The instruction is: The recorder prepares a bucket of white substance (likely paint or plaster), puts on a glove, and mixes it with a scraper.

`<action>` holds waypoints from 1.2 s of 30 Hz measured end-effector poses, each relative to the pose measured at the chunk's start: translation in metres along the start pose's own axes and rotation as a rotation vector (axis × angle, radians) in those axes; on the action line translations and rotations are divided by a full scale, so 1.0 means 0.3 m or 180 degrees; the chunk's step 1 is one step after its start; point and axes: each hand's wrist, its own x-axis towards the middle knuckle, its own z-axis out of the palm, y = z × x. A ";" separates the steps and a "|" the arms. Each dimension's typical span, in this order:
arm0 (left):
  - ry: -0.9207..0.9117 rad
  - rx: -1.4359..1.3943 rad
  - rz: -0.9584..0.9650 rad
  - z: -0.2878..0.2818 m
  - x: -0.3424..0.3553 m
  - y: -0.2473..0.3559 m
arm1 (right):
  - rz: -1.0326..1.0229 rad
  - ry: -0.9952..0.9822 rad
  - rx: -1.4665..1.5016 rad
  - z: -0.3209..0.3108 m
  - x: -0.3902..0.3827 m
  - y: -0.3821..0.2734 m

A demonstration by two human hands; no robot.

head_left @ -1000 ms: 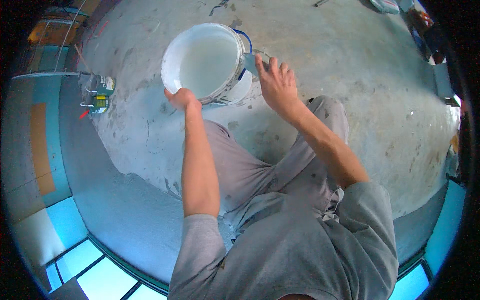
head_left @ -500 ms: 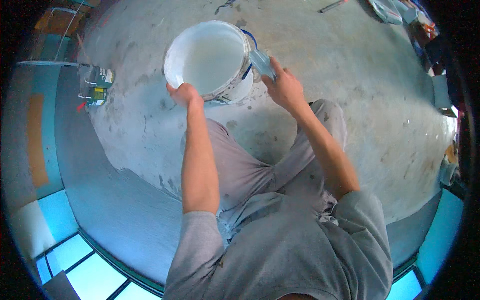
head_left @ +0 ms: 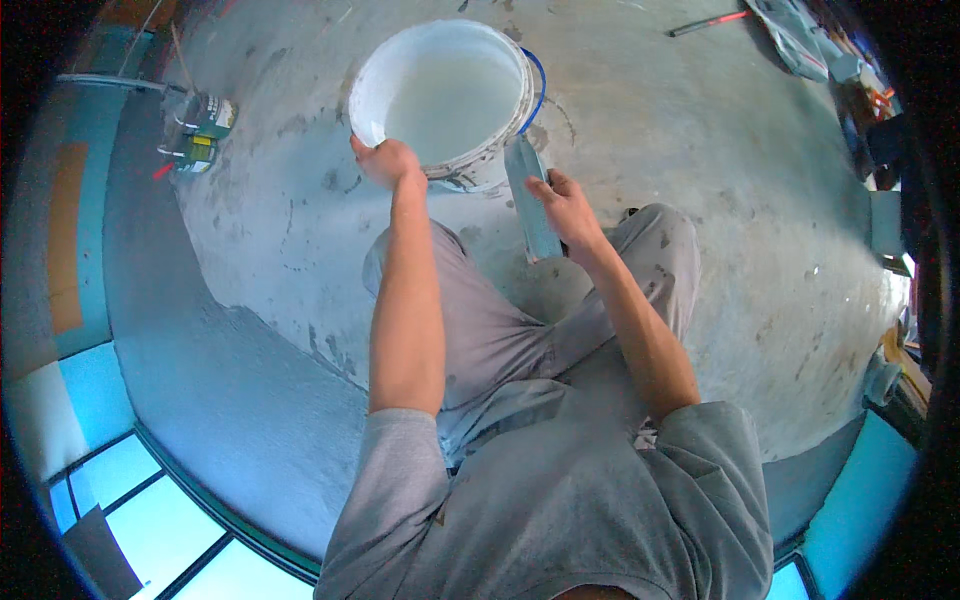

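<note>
A white plastic bucket (head_left: 481,172) with a blue handle holds pale, milky liquid and has dirty marks on its outer side. My left hand (head_left: 388,160) grips its near-left rim. In my right hand (head_left: 568,210) is a long, flat grey-green trowel-like tool (head_left: 530,180), held upright just right of the bucket, above the gap between my bent legs (head_left: 470,300). My thumb lies across the tool's face; the back of it is hidden.
Green cans (head_left: 210,125) with wire handles stand at the left. A red-and-grey rod (head_left: 705,22) and a crumpled bag (head_left: 790,40) lie at the upper right, near piled clutter (head_left: 860,110). Stained concrete floor (head_left: 760,180) surrounds me, with a darker strip along the left.
My right hand has drawn the tool down and toward me from beside the bucket's handle, turning it lengthwise. The bucket and left hand sit higher and farther right in the view, which has shifted.
</note>
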 end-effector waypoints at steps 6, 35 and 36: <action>-0.0043 0.0098 0.0143 0.004 0.015 -0.021 | -0.0404 0.0140 -0.0125 0.063 -0.016 0.025; 0.0041 0.0218 0.0248 0.002 0.036 -0.051 | 0.0051 0.0569 0.0111 0.245 -0.075 0.067; 0.0036 0.0205 0.0246 0.006 0.024 -0.042 | -0.0030 0.0564 0.0111 0.237 -0.082 0.030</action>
